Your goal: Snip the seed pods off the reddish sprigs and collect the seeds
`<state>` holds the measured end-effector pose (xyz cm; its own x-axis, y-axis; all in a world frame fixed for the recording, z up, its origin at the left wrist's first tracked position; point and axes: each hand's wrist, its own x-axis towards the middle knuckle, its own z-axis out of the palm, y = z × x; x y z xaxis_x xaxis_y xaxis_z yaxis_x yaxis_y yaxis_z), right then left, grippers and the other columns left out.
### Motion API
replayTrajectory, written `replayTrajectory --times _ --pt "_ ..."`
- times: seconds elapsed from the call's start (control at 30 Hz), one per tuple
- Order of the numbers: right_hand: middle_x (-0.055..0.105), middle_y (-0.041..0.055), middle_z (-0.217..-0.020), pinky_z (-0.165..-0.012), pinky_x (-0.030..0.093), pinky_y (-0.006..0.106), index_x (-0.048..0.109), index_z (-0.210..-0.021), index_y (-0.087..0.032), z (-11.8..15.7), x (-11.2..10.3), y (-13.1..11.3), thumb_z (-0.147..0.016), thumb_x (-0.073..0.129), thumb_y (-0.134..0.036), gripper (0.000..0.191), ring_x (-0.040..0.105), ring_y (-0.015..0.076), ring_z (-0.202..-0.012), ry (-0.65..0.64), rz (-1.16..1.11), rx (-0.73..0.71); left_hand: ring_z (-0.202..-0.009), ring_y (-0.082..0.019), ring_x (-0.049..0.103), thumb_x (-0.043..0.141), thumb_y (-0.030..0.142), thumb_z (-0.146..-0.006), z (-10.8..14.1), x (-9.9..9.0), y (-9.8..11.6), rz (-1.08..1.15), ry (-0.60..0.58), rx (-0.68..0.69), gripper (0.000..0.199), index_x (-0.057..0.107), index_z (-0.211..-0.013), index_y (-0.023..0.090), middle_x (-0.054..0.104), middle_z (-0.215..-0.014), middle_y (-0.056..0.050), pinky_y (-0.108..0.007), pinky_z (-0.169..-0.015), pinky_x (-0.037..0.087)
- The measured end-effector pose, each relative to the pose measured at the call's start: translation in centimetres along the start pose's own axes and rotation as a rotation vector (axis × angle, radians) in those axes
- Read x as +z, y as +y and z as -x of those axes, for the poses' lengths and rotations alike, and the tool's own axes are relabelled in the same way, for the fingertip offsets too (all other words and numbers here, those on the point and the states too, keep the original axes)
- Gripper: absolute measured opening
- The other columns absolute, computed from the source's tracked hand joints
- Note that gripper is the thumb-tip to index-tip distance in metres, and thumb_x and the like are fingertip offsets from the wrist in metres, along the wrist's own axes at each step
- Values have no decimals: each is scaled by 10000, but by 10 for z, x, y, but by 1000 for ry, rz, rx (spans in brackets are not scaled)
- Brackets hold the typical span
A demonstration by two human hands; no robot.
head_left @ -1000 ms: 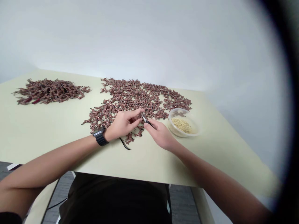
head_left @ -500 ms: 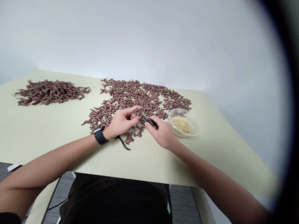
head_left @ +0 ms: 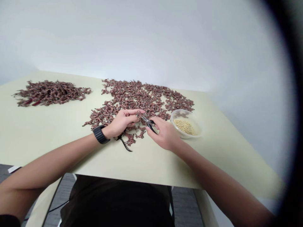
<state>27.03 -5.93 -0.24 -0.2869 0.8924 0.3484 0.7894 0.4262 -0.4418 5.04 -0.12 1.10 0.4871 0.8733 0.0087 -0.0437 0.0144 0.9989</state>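
My right hand grips a pair of small pliers with dark handles, their handles spread a little and the metal tips pointing up and left. At those tips, my left hand pinches a small reddish-brown piece, mostly hidden by the fingers; its index finger stretches out above. Beneath both hands spreads a wide layer of similar glossy reddish-brown pieces with dark ends. To the right of my right hand stands a clear plastic bowl with many tiny gold-coloured bits in it.
A second tool with a curved black handle lies under my left wrist, its other end hidden. A denser heap of reddish-brown pieces lies at the left on the pale table. A white wall stands behind the table.
The pliers' tips have moved slightly left and down, towards the left fingertips, and their handles are spread wider. My left thumb and fingers have shifted slightly.
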Motion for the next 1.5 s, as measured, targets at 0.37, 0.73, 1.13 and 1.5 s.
replayTrajectory --times 0.37,0.73,1.13,1.5 --pt "637 46 -866 -658 350 312 572 -1026 -216 0 -4 -2 -990 495 -427 227 556 199 -735 -37 5 -18 -519 -65 270 672 236 -805 1 1 1 47 -23 -14 433 721 -1220 125 373 -595 49 -227 -494 173" --pt "516 -33 -669 -582 318 291 555 -898 -223 4 9 -11 -977 503 -473 268 464 149 -599 -77 -276 233 -527 -78 390 650 338 -898 8 11 -4 -280 56 185 429 673 -1269 123 496 -624 37 -212 -536 356" --pt "371 -50 -658 -511 267 258 504 -826 -226 0 18 -18 -969 476 -484 296 307 114 -553 -133 -803 435 -667 -115 586 565 290 -970 11 11 -12 -838 109 527 474 573 -1434 189 681 -802 -11 -236 -690 451" --pt "492 -20 -760 -654 386 281 529 -846 -214 0 17 -12 -971 503 -483 298 458 146 -712 -9 -635 320 -599 -88 517 610 487 -954 3 11 -16 -108 -21 90 322 608 -961 165 569 -738 4 -207 -556 417"
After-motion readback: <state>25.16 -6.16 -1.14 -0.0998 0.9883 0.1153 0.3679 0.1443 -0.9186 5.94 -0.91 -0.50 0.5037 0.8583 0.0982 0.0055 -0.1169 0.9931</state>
